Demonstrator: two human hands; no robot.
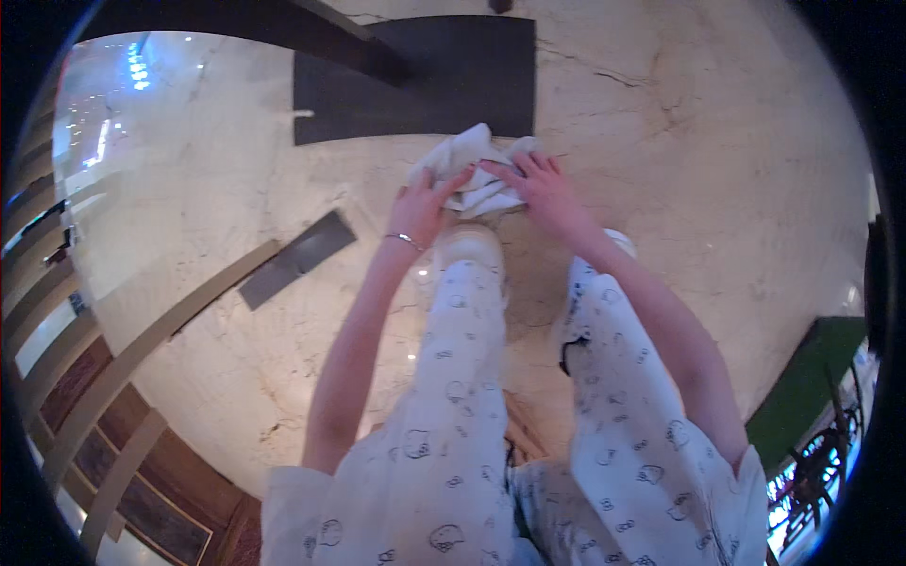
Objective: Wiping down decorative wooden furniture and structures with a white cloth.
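Observation:
A crumpled white cloth (471, 166) lies on the pale marble-look floor, its far side meeting the near edge of a dark rectangular mat (453, 78). My left hand (423, 211), with a thin bracelet at the wrist, rests on the cloth's left part with fingers spread. On its right part lies my right hand (548, 191), the index finger stretched toward the middle. Both hands press the cloth from above; whether any fingers pinch the fabric cannot be told.
A dark post (354, 46) stands on the mat. Left is a grey strip (297, 258) beside a curved, light-brown bar (184, 311). My shoe (468, 244) is just below the cloth. A green mat (807, 389) lies at the lower right.

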